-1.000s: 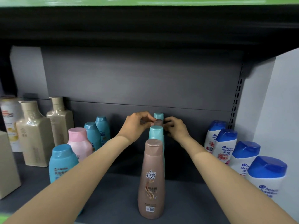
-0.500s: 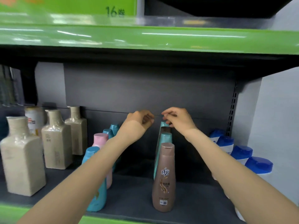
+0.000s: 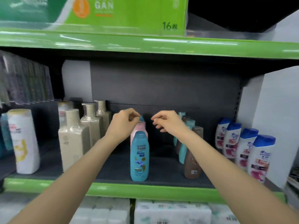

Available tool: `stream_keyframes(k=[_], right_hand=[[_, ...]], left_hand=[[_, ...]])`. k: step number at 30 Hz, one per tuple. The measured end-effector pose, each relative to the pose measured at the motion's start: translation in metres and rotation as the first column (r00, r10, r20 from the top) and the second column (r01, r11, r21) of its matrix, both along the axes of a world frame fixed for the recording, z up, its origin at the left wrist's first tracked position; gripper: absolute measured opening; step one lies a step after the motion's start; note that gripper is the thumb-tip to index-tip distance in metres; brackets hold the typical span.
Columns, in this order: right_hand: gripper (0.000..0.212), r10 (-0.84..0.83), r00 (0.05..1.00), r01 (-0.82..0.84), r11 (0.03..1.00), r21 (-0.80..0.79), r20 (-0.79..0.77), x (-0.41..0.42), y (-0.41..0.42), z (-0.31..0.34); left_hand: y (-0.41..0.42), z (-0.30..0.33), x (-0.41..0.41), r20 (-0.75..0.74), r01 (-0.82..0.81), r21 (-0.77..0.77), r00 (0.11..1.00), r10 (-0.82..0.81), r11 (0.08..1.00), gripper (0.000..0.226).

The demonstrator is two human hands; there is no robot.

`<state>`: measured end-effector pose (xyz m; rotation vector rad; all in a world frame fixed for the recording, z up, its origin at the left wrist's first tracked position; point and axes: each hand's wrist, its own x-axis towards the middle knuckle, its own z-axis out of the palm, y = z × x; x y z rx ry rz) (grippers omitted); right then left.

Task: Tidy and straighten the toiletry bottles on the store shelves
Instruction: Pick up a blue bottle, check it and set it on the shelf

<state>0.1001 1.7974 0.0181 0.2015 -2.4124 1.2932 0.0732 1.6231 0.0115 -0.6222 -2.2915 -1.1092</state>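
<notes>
Both arms reaching into the middle shelf (image 3: 145, 189). Left hand (image 3: 123, 122) raised beside a file of bottles: blue bottle (image 3: 139, 156) in front, pink bottle (image 3: 139, 128) behind; fingers loosely curled, holding nothing. Right hand (image 3: 168, 121) likewise, fingers (image 3: 156, 118) bent and empty, left of the brown bottle (image 3: 192, 156) row. White blue-capped bottles (image 3: 258, 159) lined far right; beige square bottles (image 3: 73, 139) left.

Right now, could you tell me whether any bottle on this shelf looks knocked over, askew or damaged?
Nothing stands out. The blue bottle at the front, the pink one behind it, the brown bottle and the white blue-capped bottles all stand upright in rows. Both hands, left hand and right hand, hold nothing.
</notes>
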Motion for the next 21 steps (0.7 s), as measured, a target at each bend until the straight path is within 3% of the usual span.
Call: stream_keyframes(k=[6, 11, 18, 21], right_hand=[[0.019, -0.060, 0.998, 0.058, 0.997, 0.055, 0.029, 0.014, -0.033, -0.037], [0.020, -0.015, 0.998, 0.016, 1.000, -0.003, 0.068, 0.021, -0.047, -0.054], [0.018, -0.069, 0.998, 0.069, 0.990, -0.120, 0.005, 0.028, -0.056, -0.063], [0.012, -0.048, 0.999, 0.044, 0.949, -0.311, -0.004, 0.035, -0.056, -0.064]], left_hand=[[-0.033, -0.033, 0.007, 0.151, 0.097, -0.021, 0.984, -0.092, 0.995, 0.018], [-0.040, -0.055, 0.010, 0.240, 0.269, -0.050, 0.938, -0.250, 0.962, 0.032], [-0.044, -0.069, 0.015, 0.291, 0.372, -0.033, 0.892, -0.347, 0.928, 0.057], [-0.051, -0.072, 0.014, 0.292, 0.401, -0.025, 0.879, -0.377, 0.916, 0.057]])
